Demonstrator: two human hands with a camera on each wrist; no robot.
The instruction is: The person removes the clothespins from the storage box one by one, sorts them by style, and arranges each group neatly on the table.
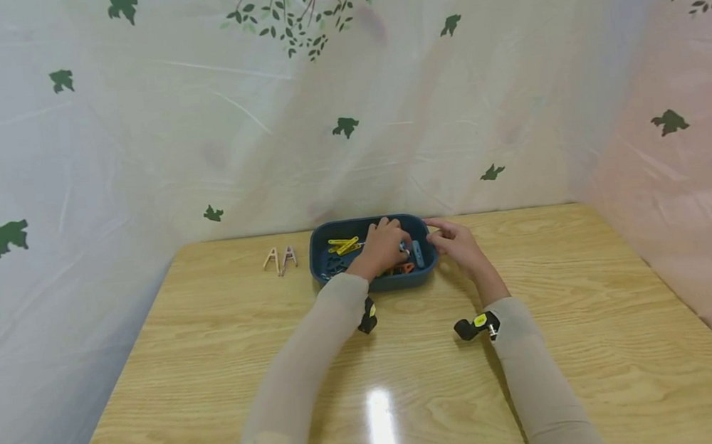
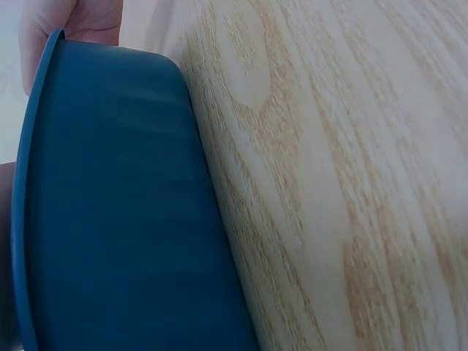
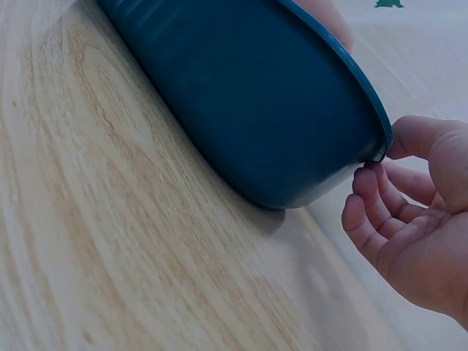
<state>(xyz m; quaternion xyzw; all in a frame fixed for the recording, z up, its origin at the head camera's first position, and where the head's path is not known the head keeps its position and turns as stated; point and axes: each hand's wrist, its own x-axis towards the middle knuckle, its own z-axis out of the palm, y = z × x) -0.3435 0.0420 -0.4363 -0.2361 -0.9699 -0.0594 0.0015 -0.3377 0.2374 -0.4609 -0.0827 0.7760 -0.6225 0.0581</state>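
Observation:
A dark blue plastic bin (image 1: 375, 284) stands at the back of the table with small clips inside. My left hand (image 1: 384, 246) reaches down into it, fingers bent among the clips near a light blue clip (image 1: 418, 254); what the fingertips touch is hidden. My right hand (image 3: 424, 212) pinches the bin's right-hand rim, thumb on top and fingers below its lip. Yellow clips (image 1: 344, 245) lie in the left part of the bin, an orange clip (image 1: 405, 268) near its front wall. In the left wrist view, the bin's wall (image 2: 124, 197) hides most of the left hand.
Left of the bin, two pale A-shaped clips (image 1: 279, 260) stand on the wooden table (image 1: 216, 378). A whitish cloth backdrop (image 1: 245, 140) with leaf prints rises right behind the table's back edge. Black wrist cameras (image 1: 478, 325) sit on both sleeves.

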